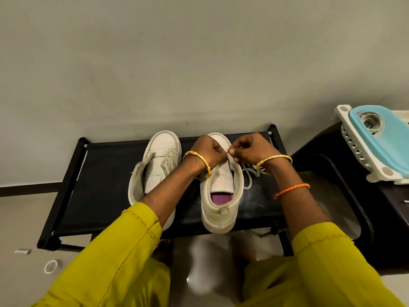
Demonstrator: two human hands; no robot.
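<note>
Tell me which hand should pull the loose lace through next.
Probably right. The loose lace lies on the rack right of the shoe, just under the right hand; the left hand holds the shoe's other side.

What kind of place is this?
Probably an entryway corner at home: a black shoe rack against a plain wall, two white shoes on it, a plastic basket beside. The left hand and right hand grip the right shoe.
</note>
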